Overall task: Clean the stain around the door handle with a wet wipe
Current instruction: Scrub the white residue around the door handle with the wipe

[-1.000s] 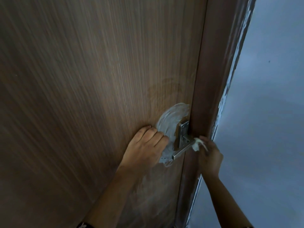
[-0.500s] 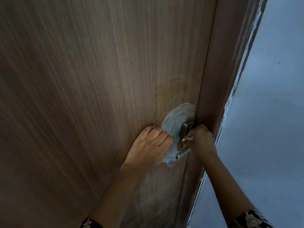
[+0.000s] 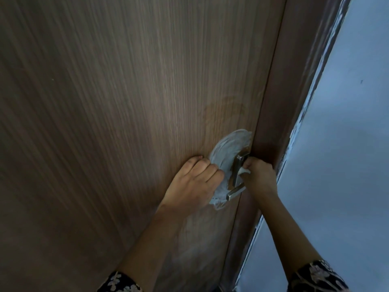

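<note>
A whitish smeared stain (image 3: 228,147) rings the metal door handle (image 3: 237,172) on the brown wooden door (image 3: 126,123). My right hand (image 3: 260,175) is closed on a crumpled white wet wipe (image 3: 245,170) and presses it against the right side of the handle plate. My left hand (image 3: 194,183) rests flat on the door just left of the stain, with its fingers together and nothing in it. A faint darker mark (image 3: 225,109) shows on the wood above the stain.
The dark brown door frame (image 3: 280,102) runs along the right of the door. Beyond it is a pale blue-grey wall (image 3: 347,144) with rough white paint along the frame's edge.
My right hand has come up from below the lever tip with the wipe to the handle plate. My left hand has stayed put on the door.
</note>
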Tool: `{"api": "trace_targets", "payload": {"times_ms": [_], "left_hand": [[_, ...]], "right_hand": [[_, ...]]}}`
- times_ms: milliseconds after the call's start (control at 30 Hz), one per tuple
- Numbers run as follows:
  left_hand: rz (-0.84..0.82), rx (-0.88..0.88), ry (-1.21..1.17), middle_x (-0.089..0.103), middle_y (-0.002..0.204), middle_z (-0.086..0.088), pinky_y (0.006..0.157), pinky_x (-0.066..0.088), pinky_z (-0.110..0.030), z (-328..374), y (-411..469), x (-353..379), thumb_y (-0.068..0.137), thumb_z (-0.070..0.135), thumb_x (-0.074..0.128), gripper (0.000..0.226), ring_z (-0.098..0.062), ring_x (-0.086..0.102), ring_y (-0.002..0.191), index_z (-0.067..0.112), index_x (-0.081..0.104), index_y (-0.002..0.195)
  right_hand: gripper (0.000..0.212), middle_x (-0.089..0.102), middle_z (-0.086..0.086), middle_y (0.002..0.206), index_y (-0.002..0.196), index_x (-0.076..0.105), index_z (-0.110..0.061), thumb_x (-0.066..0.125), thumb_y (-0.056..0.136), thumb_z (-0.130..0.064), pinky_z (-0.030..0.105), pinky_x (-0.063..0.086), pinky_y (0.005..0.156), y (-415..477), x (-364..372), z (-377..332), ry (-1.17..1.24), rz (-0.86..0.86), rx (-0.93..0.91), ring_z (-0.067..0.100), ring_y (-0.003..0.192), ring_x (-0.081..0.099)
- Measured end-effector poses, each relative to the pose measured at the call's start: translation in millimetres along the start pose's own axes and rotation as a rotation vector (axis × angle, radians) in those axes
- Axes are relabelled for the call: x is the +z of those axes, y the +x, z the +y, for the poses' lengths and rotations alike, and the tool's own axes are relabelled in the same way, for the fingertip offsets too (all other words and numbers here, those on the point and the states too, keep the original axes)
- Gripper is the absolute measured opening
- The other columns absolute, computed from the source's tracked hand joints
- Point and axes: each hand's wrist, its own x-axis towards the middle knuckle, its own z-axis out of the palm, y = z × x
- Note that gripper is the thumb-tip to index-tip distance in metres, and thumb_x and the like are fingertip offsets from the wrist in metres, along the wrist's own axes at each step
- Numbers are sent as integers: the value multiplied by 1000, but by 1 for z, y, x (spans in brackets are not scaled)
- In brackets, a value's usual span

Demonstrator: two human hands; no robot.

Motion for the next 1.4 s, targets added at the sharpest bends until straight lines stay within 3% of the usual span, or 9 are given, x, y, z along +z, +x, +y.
{"api": "trace_targets", "payload": {"times_ms": [167,300,533,700,800,900,1033,1167,1400], "left_hand": [[-24,-1,-6,62,90,3,101,35,-35,0,0,1,86,17,57,10,-18,53,94,20,61,95],[-25,-10,0,62,91,3,100,35,-35,1,0,1,87,17,54,10,-18,55,93,19,61,95],[27,-12,-11,65,91,0,97,38,-36,3,3,-2,88,16,51,15,-19,55,93,18,65,93],[45,-9,-31,67,96,-3,97,35,-38,4,0,0,89,20,45,19,-21,49,97,16,57,103],[54,-2,-26,68,96,-4,95,35,-38,2,0,0,89,22,43,18,-21,47,98,16,52,104],[53,11,-18,68,94,-5,94,35,-38,1,-1,-1,88,20,44,18,-21,47,97,15,54,102],[32,21,17,67,94,-3,96,36,-37,0,-2,-1,88,18,49,16,-20,49,96,15,60,99],[7,27,37,67,93,-3,96,34,-37,1,-2,0,93,19,42,20,-20,47,97,15,61,98],[11,14,51,68,93,-3,96,35,-37,1,-2,-1,91,19,44,20,-20,47,97,15,63,96]], "right_hand": [[11,62,5,80,93,67,-7,60,90,-15,10,30,51,-2,-11,13,202,42,50,17,68,53],[23,66,13,92,103,67,-8,46,97,-16,26,47,71,-24,11,22,324,32,261,30,88,64],[35,62,11,107,112,52,-5,33,102,-32,45,35,105,-48,13,9,1755,-61,890,25,102,57],[57,64,8,91,91,61,-5,24,100,-48,37,47,75,-74,18,-33,1647,-170,955,22,86,59],[70,61,7,97,99,59,-6,17,94,-63,39,39,90,-76,20,-42,1693,-277,1006,22,96,56],[89,65,9,81,109,64,-8,8,87,-73,34,42,78,-54,12,-27,1781,-270,1009,21,86,54],[85,67,9,88,121,60,-10,15,86,-74,27,45,79,-31,14,-17,1914,-111,1068,18,80,58],[82,56,6,75,88,66,-8,13,89,-70,28,40,67,-55,20,-38,1808,-175,1031,17,69,51],[83,51,6,75,105,59,-4,10,90,-69,27,35,65,-54,15,-41,1745,-217,1063,17,72,47]]}}
